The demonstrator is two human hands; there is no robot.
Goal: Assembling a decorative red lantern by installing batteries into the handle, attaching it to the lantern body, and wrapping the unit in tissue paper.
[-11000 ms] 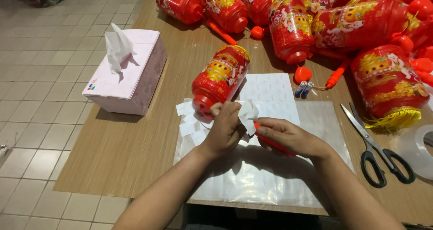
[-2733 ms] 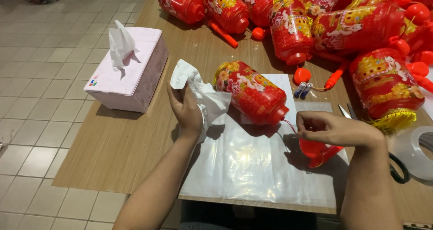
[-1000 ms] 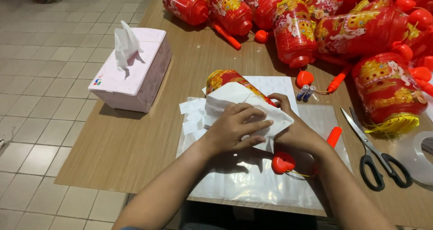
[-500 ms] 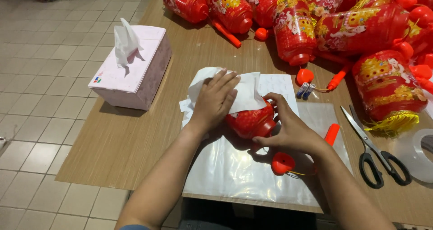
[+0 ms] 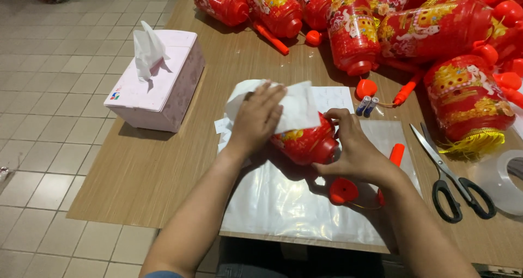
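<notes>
Most of the red lantern (image 5: 308, 144) is hidden under the white tissue (image 5: 294, 106) and the left hand (image 5: 256, 120) pressed on it, so only its lower end shows beside the right hand (image 5: 354, 153). To the right of that lantern, the tape roll (image 5: 504, 182) is cut off by the picture's edge, and the pile of lanterns (image 5: 436, 27) beyond it runs out of the top and right edges. The two small batteries (image 5: 366, 105) just above the lantern are too small to make out in detail, and the near edge of the desk (image 5: 136, 191) hides the person's lap.

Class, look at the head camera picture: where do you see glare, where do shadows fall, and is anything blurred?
Head view: glare on the clear plastic sheet; soft shadow beside the tissue box and under the left hand; sharp overall, with no clear blur.
</notes>
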